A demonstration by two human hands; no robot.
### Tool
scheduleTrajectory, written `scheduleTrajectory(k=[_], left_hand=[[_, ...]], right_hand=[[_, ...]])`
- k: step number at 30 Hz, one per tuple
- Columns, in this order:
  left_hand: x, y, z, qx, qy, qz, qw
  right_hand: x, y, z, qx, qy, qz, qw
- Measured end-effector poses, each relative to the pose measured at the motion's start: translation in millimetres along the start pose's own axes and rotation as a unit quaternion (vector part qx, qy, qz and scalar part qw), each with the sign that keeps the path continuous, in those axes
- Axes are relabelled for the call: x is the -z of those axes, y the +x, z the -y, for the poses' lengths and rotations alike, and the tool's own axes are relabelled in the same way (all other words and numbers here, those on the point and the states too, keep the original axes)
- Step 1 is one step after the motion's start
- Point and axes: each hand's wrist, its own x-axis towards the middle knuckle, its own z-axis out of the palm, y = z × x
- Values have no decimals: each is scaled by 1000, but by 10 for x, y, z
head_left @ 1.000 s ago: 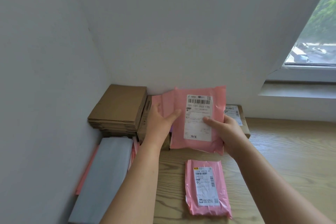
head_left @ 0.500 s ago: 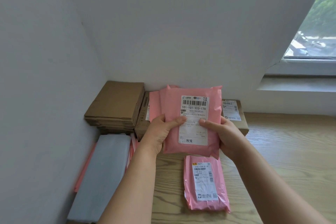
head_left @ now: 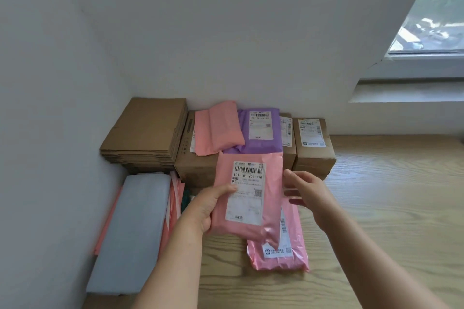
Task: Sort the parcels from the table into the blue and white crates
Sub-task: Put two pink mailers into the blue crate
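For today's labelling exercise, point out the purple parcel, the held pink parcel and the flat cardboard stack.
purple parcel (head_left: 260,130): head view, its white label.
held pink parcel (head_left: 247,195): head view, its white label.
flat cardboard stack (head_left: 148,128): head view, the top sheet.

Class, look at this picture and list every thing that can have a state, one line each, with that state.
left hand, gripping the labelled pink parcel, thumb on its label
right hand, open, beside that parcel, holding nothing
labelled pink parcel, lifted, upright, label facing the camera
second pink parcel, flat on the table, label up
purple parcel, lying on cardboard boxes, label up
right cardboard box, closed
flattened cartons, stacked
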Motion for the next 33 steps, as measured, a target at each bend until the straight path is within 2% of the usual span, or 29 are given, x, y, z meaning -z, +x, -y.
scheduleTrajectory(k=[2, 4, 7, 10, 15, 20, 26, 28, 33], left_hand=[[67, 27, 248, 56, 3, -14, 998], [94, 54, 471, 96, -18, -39, 994], [65, 136, 732, 126, -43, -77, 988], [-58, 198, 892, 152, -37, -86, 984], [-239, 312, 1098, 170, -6, -110, 979], [-401, 378, 1225, 163, -4, -101, 981], [-708, 386, 1115, 145, -21, -59, 987], [-822, 412, 1024, 132, -20, -37, 990], [-1318, 465, 785, 95, 41, 44, 994]], right_hand=[[107, 109, -353, -46, -75, -58, 994], [188, 190, -685, -90, -138, -71, 984], [213, 232, -1016, -139, -186, -47, 972], [172, 259, -1226, -178, -185, -13, 966], [149, 313, -1417, -187, -197, 11, 962], [212, 304, -1413, -197, -153, 63, 966], [471, 207, -1221, -172, -44, 32, 984], [571, 151, -1137, -153, -11, 9, 988], [954, -188, -935, -109, 82, -111, 984]])
